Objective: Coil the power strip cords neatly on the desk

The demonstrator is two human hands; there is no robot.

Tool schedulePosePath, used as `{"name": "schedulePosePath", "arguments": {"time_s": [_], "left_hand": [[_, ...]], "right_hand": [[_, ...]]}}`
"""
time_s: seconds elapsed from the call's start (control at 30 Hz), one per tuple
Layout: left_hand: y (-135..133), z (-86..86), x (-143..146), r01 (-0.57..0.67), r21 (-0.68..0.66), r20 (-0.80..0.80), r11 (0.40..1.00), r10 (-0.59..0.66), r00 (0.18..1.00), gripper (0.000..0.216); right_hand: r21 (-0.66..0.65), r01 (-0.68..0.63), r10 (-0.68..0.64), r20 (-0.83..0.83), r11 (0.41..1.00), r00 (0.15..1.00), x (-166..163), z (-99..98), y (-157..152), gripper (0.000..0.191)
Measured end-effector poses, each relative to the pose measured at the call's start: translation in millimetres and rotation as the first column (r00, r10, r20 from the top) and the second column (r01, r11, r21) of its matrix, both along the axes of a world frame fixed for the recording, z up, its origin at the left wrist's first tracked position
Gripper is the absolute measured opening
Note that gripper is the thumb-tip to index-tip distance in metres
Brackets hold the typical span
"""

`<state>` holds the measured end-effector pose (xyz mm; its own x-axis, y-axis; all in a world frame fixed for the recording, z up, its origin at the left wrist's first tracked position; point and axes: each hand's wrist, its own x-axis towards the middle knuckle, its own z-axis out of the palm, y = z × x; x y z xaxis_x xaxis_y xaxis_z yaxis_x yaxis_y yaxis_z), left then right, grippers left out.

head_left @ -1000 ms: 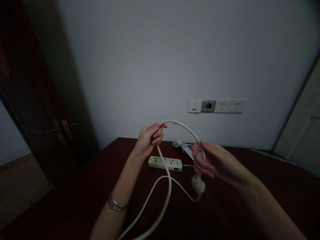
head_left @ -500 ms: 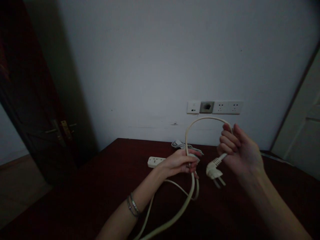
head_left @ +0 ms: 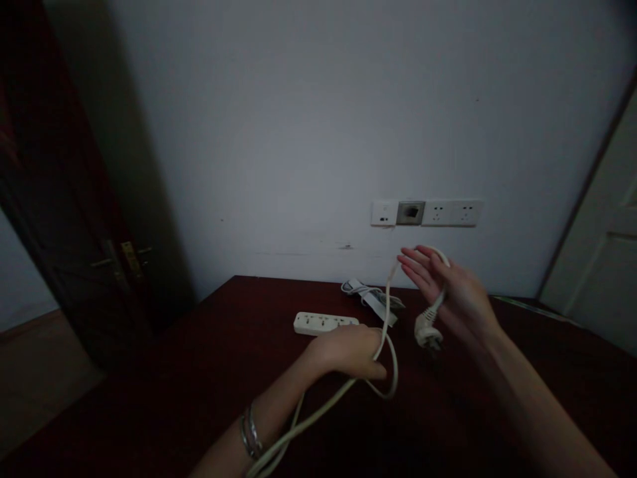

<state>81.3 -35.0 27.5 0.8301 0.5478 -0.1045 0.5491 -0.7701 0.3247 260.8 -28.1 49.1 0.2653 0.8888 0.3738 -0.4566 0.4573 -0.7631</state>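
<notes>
A thick cream power cord [head_left: 388, 312] runs from the bottom of the view up through my left hand [head_left: 348, 352], which is closed around it just above the dark red table [head_left: 174, 392]. From there the cord arcs up and over my right hand [head_left: 448, 285], whose fingers are stretched out with the cord draped across them. The cord's plug [head_left: 426, 332] hangs below that hand, prongs down. A white power strip [head_left: 323, 322] lies on the table just behind my left hand.
A folded grey-white bundle [head_left: 371, 295] lies near the wall behind the strip. Wall sockets [head_left: 425, 213] sit in a row above the table. A dark wooden door [head_left: 60, 219] stands at the left, a pale door [head_left: 607, 232] at the right.
My left hand dropped from chest height to the table with the cord. My right hand rose and opened its fingers, and the plug swung from the table up into the air.
</notes>
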Motion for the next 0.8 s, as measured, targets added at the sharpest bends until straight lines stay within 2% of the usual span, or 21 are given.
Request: {"name": "schedulePosePath", "arguments": {"time_s": [0.07, 0.13, 0.23, 0.3, 0.4, 0.5, 0.53, 0.57, 0.67, 0.8], "left_hand": [[-9, 3.2, 3, 0.033, 0.205, -0.071, 0.978, -0.019, 0.997, 0.029], [-16, 6.5, 5, 0.094, 0.271, -0.107, 0.958, -0.067, 0.992, 0.030], [-23, 16.3, 0, 0.121, 0.344, -0.115, 0.931, -0.087, 0.990, 0.028], [-25, 26.1, -9, 0.104, 0.399, -0.073, 0.911, -0.081, 0.994, 0.024], [-24, 41.1, -30, 0.068, 0.452, 0.093, 0.890, -0.122, 0.988, 0.020], [-17, 50.7, -51, -0.011, 0.447, 0.283, 0.895, -0.130, 0.950, 0.019], [-13, 52.0, -56, -0.039, 0.423, 0.335, 0.905, -0.116, 0.935, 0.021], [-8, 52.3, -60, -0.069, 0.383, 0.384, 0.921, -0.091, 0.919, 0.023], [8, 49.2, -65, -0.143, 0.193, 0.514, 0.971, 0.024, 0.857, 0.026], [24, 43.0, -62, -0.087, -0.055, 0.571, 0.995, 0.103, 0.814, 0.033]], "right_hand": [[-0.017, -0.048, 0.050, 0.106, 0.999, 0.993, -10, -2.1, -3, 0.017], [-0.058, -0.110, 0.121, 0.251, 0.992, 0.960, -15, -5.6, -5, 0.025], [-0.225, -0.268, 0.347, 0.486, 0.937, 0.802, -15, -11.2, -10, 0.036], [-0.337, -0.336, 0.475, 0.569, 0.879, 0.672, -15, -14.4, -13, 0.038], [-0.448, -0.448, 0.633, 0.576, 0.774, 0.517, -18, -18.5, -18, 0.032], [-0.525, -0.623, 0.810, 0.454, 0.581, 0.373, -23, -21.4, -19, 0.035], [-0.508, -0.669, 0.835, 0.413, 0.543, 0.364, -24, -21.9, -18, 0.037], [-0.467, -0.705, 0.840, 0.382, 0.534, 0.384, -24, -22.2, -18, 0.039], [-0.314, -0.741, 0.801, 0.320, 0.593, 0.506, -25, -22.1, -16, 0.038], [-0.225, -0.724, 0.756, 0.273, 0.652, 0.595, -28, -22.5, -14, 0.033]]}}
